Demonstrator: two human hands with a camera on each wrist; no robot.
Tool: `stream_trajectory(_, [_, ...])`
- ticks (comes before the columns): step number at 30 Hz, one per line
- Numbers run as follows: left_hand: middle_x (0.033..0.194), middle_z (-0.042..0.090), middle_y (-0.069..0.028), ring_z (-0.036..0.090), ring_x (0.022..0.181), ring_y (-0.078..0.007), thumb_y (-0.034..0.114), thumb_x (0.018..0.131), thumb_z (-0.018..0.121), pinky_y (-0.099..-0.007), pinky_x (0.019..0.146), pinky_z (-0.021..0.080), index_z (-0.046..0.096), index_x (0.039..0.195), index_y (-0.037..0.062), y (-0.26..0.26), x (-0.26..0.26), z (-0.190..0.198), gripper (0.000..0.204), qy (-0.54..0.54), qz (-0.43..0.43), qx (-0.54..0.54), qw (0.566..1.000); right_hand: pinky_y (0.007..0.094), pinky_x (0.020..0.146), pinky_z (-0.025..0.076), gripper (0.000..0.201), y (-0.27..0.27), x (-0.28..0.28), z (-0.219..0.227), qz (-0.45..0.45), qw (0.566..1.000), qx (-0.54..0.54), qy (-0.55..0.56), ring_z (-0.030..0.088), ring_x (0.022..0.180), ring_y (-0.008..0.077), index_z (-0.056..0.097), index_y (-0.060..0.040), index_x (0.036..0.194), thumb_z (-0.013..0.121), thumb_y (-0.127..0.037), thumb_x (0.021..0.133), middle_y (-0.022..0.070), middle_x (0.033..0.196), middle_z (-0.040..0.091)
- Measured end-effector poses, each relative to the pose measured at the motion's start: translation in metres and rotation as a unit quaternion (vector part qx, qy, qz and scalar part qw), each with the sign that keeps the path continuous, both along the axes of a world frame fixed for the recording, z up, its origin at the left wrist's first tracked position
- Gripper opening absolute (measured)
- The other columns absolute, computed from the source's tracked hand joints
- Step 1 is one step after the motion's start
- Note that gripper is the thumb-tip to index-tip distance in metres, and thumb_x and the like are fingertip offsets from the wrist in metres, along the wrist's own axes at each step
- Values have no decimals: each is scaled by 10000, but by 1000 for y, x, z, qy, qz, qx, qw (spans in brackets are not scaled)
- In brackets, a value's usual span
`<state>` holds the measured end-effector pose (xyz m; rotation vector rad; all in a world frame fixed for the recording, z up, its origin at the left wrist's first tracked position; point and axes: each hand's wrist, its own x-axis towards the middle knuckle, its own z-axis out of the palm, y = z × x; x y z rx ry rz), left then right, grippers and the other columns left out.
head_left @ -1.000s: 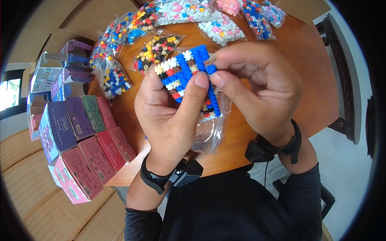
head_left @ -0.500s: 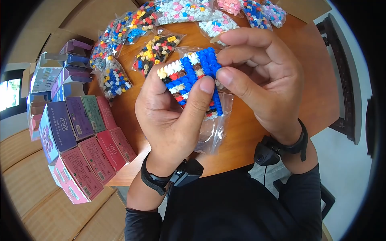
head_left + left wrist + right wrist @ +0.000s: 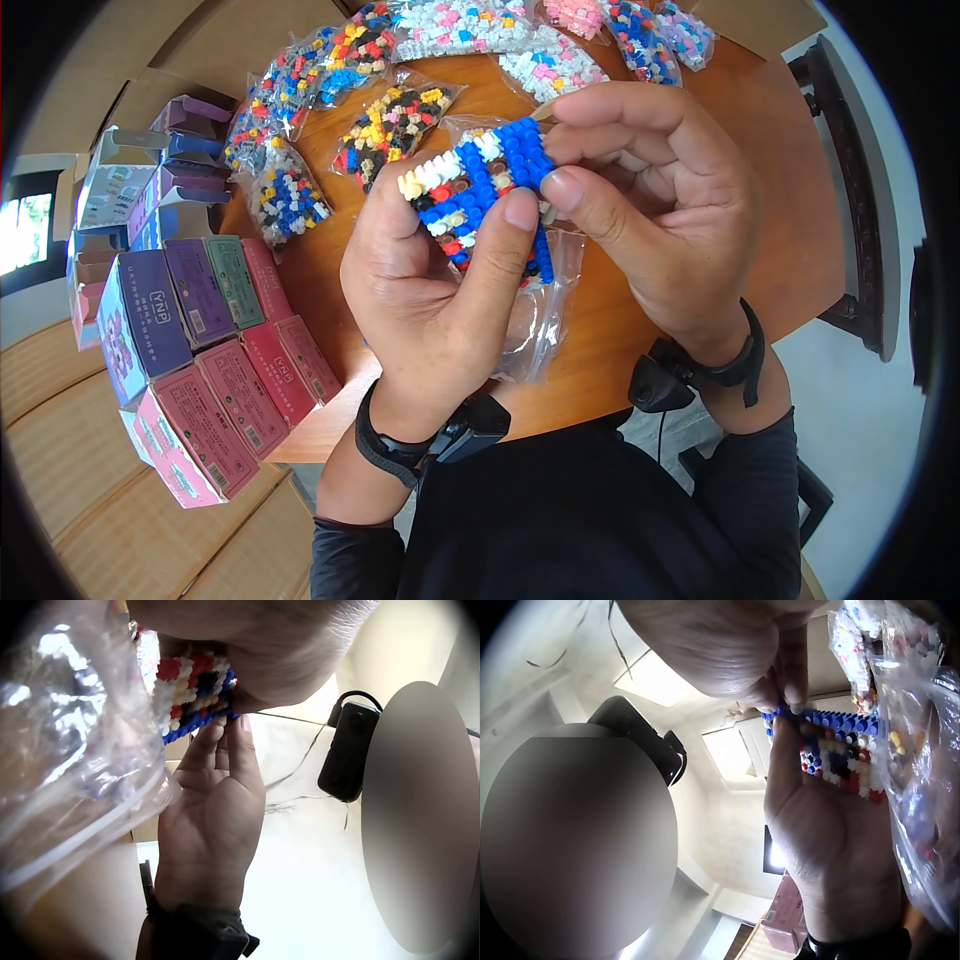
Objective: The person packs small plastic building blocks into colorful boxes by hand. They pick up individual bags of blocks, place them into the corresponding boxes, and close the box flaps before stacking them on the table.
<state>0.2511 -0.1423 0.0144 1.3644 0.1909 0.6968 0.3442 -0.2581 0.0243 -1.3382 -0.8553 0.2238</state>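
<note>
My left hand [image 3: 425, 290] grips a small-brick build [image 3: 525, 152], its thumb across the studded face and fingers behind. The build is mostly blue, with white, red, brown, black and cream bricks. My right hand [image 3: 675, 205] pinches the build's blue right edge between thumb and fingers, and its index finger is raised above. In the right wrist view, the right hand's fingertips [image 3: 795, 705] meet a row of blue studs. The patterned sides of the build [image 3: 196, 686] show from below in the left wrist view. Part of it is hidden behind the left thumb.
Under the hands, a clear zip bag [image 3: 545, 335] lies on the wooden table [image 3: 740, 180]. Bags of mixed small bricks [image 3: 395, 120] line the far side, with a white-and-pink bag [image 3: 550, 65] among them. Pink and purple boxes [image 3: 225, 400] stand at the left.
My right hand held a small blue brick at the build's upper right edge; that brick now appears part of the edge. The index finger has lifted and the build has shifted slightly right.
</note>
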Motion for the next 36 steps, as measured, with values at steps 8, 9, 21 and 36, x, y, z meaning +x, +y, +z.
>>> stream_trajectory(8, [893, 605, -32, 515, 765, -46, 12, 829, 684, -195, 690, 427, 563, 1002, -16, 1, -1, -4, 213, -3, 14, 61, 998, 196, 722, 498, 286, 1, 0, -5, 40, 999, 8, 34, 602, 856, 83, 539, 62, 1171, 569, 20, 890, 90, 981, 637])
stream_trajectory(9, [894, 605, -33, 514, 766, -46, 12, 828, 684, -196, 692, 427, 563, 998, -15, 1, 0, -5, 210, -4, 16, 68, 998, 188, 693, 492, 283, 1, -2, -6, 46, 998, 11, 46, 598, 840, 77, 539, 65, 1174, 562, 15, 896, 89, 974, 635])
stream_trajectory(21, [870, 596, -25, 497, 740, -40, 10, 827, 684, -189, 667, 420, 568, 961, -10, 1, -2, -4, 179, 14, 27, 91, 995, 174, 648, 493, 259, 2, 1, -9, 54, 996, 20, 65, 604, 843, 74, 555, 67, 1150, 568, 12, 898, 104, 980, 646])
stream_trajectory(36, [862, 603, -25, 517, 758, -41, 19, 839, 680, -192, 682, 436, 558, 972, -11, -6, 0, -1, 183, 8, 46, 42, 998, 163, 580, 481, 264, 3, -4, -9, 47, 995, 40, 73, 599, 795, 64, 562, 69, 1156, 562, 35, 894, 93, 979, 640])
